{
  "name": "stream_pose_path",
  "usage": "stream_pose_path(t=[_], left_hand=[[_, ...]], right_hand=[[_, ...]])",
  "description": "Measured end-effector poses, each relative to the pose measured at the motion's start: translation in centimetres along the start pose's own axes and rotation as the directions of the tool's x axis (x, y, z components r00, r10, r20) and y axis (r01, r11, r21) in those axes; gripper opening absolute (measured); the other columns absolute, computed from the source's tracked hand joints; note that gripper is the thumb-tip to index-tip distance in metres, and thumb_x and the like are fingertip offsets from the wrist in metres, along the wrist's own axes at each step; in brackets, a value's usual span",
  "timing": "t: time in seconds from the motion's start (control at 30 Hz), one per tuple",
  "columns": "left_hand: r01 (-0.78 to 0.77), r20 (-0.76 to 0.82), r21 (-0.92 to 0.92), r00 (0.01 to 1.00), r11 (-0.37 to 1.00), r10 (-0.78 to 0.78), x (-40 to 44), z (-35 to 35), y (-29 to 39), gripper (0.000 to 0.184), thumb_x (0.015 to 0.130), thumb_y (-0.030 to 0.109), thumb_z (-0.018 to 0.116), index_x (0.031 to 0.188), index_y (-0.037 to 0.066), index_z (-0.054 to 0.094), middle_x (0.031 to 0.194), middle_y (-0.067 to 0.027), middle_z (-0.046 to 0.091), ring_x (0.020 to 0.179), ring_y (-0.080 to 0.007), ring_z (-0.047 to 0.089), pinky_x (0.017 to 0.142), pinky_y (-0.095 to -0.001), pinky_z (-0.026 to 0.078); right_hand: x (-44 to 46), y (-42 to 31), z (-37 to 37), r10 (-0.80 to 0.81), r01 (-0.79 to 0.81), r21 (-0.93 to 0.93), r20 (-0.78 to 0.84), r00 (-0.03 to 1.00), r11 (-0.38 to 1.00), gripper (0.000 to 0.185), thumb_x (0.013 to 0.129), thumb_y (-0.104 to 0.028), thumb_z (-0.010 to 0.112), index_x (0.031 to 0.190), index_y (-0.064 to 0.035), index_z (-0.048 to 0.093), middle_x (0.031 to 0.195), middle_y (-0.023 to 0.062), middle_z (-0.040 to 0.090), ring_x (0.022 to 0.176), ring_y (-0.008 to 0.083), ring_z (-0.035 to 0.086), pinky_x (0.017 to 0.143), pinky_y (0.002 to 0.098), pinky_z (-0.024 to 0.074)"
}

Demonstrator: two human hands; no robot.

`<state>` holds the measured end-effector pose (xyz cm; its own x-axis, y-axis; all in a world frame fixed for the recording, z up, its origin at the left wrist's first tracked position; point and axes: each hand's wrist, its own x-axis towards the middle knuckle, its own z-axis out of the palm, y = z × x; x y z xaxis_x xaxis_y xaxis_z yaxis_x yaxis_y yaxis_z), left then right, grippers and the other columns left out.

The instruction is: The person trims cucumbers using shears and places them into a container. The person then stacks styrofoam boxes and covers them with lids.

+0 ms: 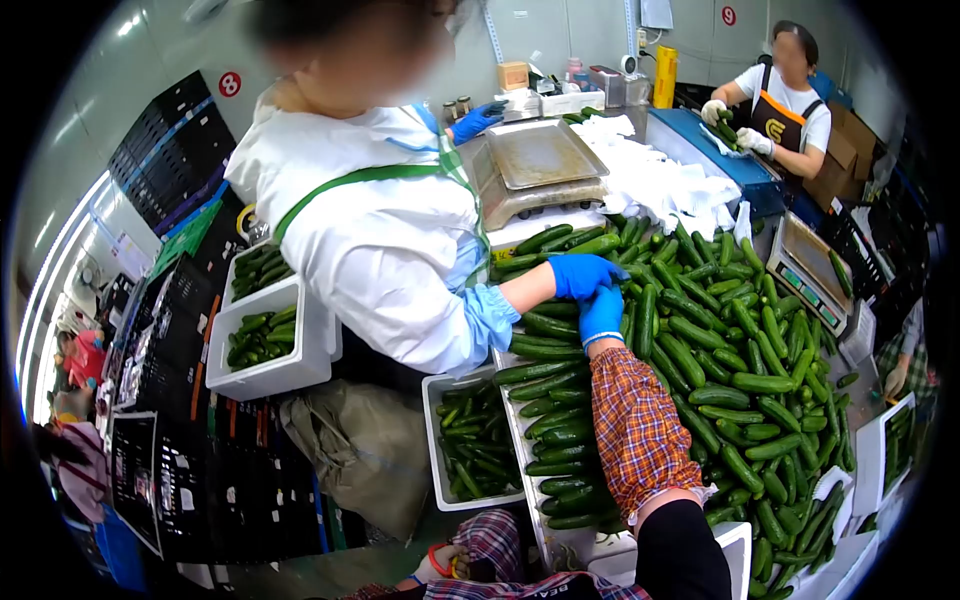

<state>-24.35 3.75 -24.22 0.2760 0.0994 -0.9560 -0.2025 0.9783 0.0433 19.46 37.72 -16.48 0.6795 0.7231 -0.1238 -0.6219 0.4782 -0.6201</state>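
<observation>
My right hand, in a blue glove below an orange plaid sleeve, is closed at the left side of a large heap of cucumbers. What it holds is hidden. It touches or overlaps a co-worker's blue-gloved hand. Just below it, cucumbers lie in rows in a white tray. At the bottom edge, a pale gloved hand with a red cuff shows beside plaid cloth; whether it is my left hand is unclear, and its fingers are hard to make out.
A co-worker in white leans in from the left, by a metal scale. White foam boxes hold more cucumbers. Another person at the back right handles cucumbers. White cloths lie behind the heap. Black crates stand left; a second scale is right.
</observation>
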Motion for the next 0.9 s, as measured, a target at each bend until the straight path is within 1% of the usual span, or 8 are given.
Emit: stream_pose_path(t=[0.2,0.23,0.3,0.33,0.43,0.63,0.77,0.9], left_hand=[[-0.045,0.135,-0.118,0.989,0.992,0.061,0.9,-0.8,-0.8,0.014,0.089,0.015,0.055,0.09,0.001,0.056,0.07,-0.0066,0.054,0.051,-0.0146,0.047,0.049,-0.0282,0.041],[-0.109,0.026,-0.072,0.993,0.991,0.111,1.0,-0.4,-1.1,0.012,0.088,0.013,0.055,0.09,0.002,0.056,0.07,-0.0064,0.054,0.05,-0.0146,0.046,0.048,-0.0274,0.04],[-0.066,0.09,-0.188,0.992,0.98,0.084,0.4,-0.1,-1.0,0.01,0.087,0.012,0.055,0.088,0.002,0.055,0.071,-0.007,0.055,0.05,-0.015,0.046,0.047,-0.0269,0.04],[-0.045,0.199,-0.217,0.976,0.975,0.09,1.5,-1.0,-1.1,0.011,0.087,0.012,0.055,0.088,0.002,0.055,0.071,-0.0079,0.056,0.05,-0.0157,0.047,0.047,-0.0271,0.041],[-0.152,0.133,-0.101,0.977,0.983,0.165,3.4,-1.0,-1.0,0.011,0.087,0.013,0.056,0.087,0.002,0.055,0.072,-0.0101,0.058,0.05,-0.0178,0.05,0.044,-0.0283,0.043],[-0.259,0.138,-0.083,0.953,0.962,0.269,3.2,0.6,-1.2,0.009,0.087,0.011,0.055,0.086,0.002,0.055,0.073,-0.0107,0.058,0.052,-0.0186,0.051,0.045,-0.028,0.044],[-0.229,0.16,-0.177,0.953,0.957,0.258,3.8,0.6,-1.1,0.01,0.087,0.012,0.056,0.087,0.001,0.056,0.074,-0.0118,0.06,0.054,-0.0195,0.054,0.047,-0.0287,0.046],[-0.243,0.155,-0.198,0.949,0.95,0.275,4.0,0.5,-1.2,0.014,0.088,0.013,0.056,0.084,0.0,0.057,0.074,-0.0133,0.061,0.054,-0.021,0.056,0.049,-0.0307,0.047]], right_hand=[[-0.3,-1.9,-1.8,-0.16,0.16,-0.032,-0.004,0.987,0.987,0.03,0.089,-0.007,0.045,0.118,-0.007,0.055,0.101,0.0035,0.06,0.089,0.0173,0.057,0.078,0.0292,0.0486],[-0.2,-2.7,-2.1,-0.161,0.161,-0.005,0.028,0.987,0.987,0.029,0.092,-0.011,0.044,0.119,-0.0084,0.055,0.102,0.0034,0.06,0.09,0.016,0.056,0.078,0.029,0.0483],[6.9,2.2,-8.9,-0.129,0.113,0.081,0.222,0.967,0.99,0.031,0.095,-0.014,0.04,0.124,-0.0073,0.051,0.105,0.0054,0.061,0.082,0.0139,0.057,0.073,0.0266,0.0482],[4.1,0.1,-7.5,-0.075,0.061,0.073,0.2,0.977,0.995,0.031,0.094,-0.015,0.041,0.122,-0.0073,0.052,0.105,0.006,0.061,0.084,0.0156,0.058,0.076,0.029,0.0481],[-7.3,-6.4,-1.2,0.241,-0.261,0.118,0.159,0.957,0.958,0.03,0.091,-0.017,0.043,0.116,-0.0072,0.056,0.105,0.0079,0.063,0.09,0.0205,0.059,0.083,0.0363,0.0478],[-16.4,-8.0,1.3,0.601,-0.683,0.083,0.407,0.688,0.726,0.033,0.077,-0.008,0.052,0.108,-0.0024,0.057,0.108,0.0131,0.063,0.098,0.03,0.059,0.093,0.0465,0.0464],[-22.5,-8.4,2.8,0.748,-0.754,-0.142,0.332,0.575,0.642,0.031,0.08,-0.006,0.052,0.11,0.0006,0.055,0.102,0.0128,0.062,0.092,0.0275,0.06,0.087,0.0427,0.0506],[-27.1,-7.5,2.3,0.929,-0.87,-0.33,0.171,0.328,0.368,0.031,0.087,-0.007,0.052,0.117,-0.0002,0.053,0.109,0.0129,0.062,0.098,0.025,0.061,0.086,0.0403,0.0523]])
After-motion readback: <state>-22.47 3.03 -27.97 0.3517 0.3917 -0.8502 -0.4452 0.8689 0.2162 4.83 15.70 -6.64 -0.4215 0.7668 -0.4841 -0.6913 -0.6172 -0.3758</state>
